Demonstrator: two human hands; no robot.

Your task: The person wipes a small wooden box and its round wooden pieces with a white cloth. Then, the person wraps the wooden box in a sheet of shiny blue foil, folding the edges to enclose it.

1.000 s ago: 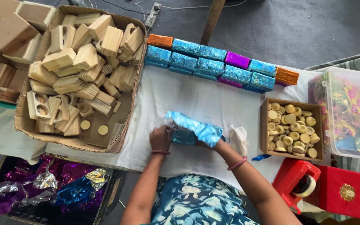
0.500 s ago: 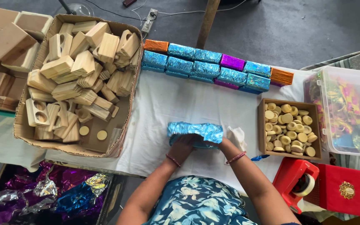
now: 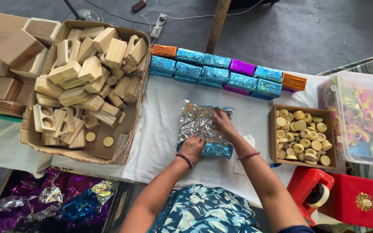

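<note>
A sheet of foil [image 3: 197, 123], silver side up, lies spread on the white tablecloth [image 3: 162, 129] in front of me. At its near edge sits a block partly wrapped in blue foil [image 3: 216, 150]. My left hand [image 3: 192, 148] presses down on that block. My right hand [image 3: 222, 123] rests on the far right part of the foil sheet, fingers on the silver surface.
A cardboard box of wooden blocks [image 3: 83, 82] stands left. Wrapped blue, purple and orange blocks [image 3: 221, 73] line the far edge. A small box of wooden discs [image 3: 302, 136], a clear plastic tub [image 3: 359, 116], a red tape dispenser [image 3: 311, 192] sit right. Loose foil [image 3: 57, 200] lies below left.
The crumpled blue foil bundle I held in both hands is now laid down and opened flat, silver side up, with the block at its near edge.
</note>
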